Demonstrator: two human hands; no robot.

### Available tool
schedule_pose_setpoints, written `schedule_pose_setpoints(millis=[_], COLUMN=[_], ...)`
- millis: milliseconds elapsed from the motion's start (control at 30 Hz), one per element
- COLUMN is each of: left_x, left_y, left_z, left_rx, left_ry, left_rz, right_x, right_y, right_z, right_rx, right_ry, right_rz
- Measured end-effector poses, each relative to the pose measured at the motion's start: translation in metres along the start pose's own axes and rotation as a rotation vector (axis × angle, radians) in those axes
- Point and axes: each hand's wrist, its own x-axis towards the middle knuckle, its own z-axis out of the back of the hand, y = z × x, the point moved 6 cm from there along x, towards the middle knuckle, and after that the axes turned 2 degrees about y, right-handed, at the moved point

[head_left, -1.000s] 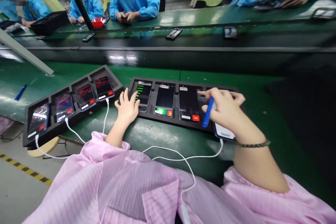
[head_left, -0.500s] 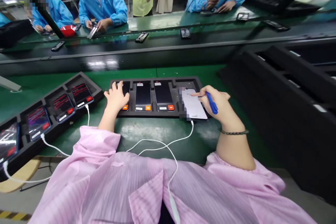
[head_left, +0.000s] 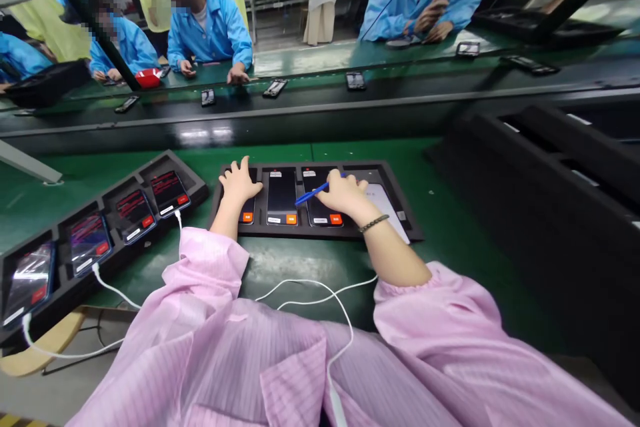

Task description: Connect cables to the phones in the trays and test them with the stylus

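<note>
A black foam tray (head_left: 295, 232) holds several smartphones in a row. My left hand (head_left: 239, 185) lies with spread fingers over the leftmost phone (head_left: 249, 209), hiding much of it. To its right, a dark-screened phone (head_left: 283, 192) with an orange sticker shows fully. My right hand (head_left: 346, 197) grips a blue pen (head_left: 307, 196), its free end pointing left over the third phone (head_left: 320, 212). At the tray's right end, a phone with a lit white screen (head_left: 389, 205) is partly covered by this hand and wrist.
A second foam tray (head_left: 113, 250) with cabled phones stands at an angle on the left. White cables (head_left: 310, 281) loop before me. Large black foam trays (head_left: 500, 213) stand at right. Beyond, a conveyor carries phone parts (head_left: 355, 81), with co-workers in blue (head_left: 213, 33) behind it.
My right hand has moved left from the white-screen phone to over the third phone, and the pen now points left. My left hand stays on the leftmost phone. The view has shifted slightly.
</note>
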Motion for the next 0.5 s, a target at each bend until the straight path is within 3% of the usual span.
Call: schedule_pose_setpoints(millis=[167, 300, 500], left_x=[0.005, 0.006, 0.003], left_y=[0.007, 0.009, 0.006], left_z=[0.001, 0.002, 0.001], left_rx=[-0.025, -0.044, -0.050], left_ry=[-0.004, -0.057, -0.080], left_rz=[0.022, 0.040, 0.057], right_x=[-0.004, -0.005, -0.005], right_y=[0.004, 0.007, 0.008], right_z=[-0.012, -0.018, -0.021], right_rx=[0.119, 0.147, 0.162], right_ry=[-0.096, -0.204, -0.258], right_rz=[-0.144, -0.170, -0.175])
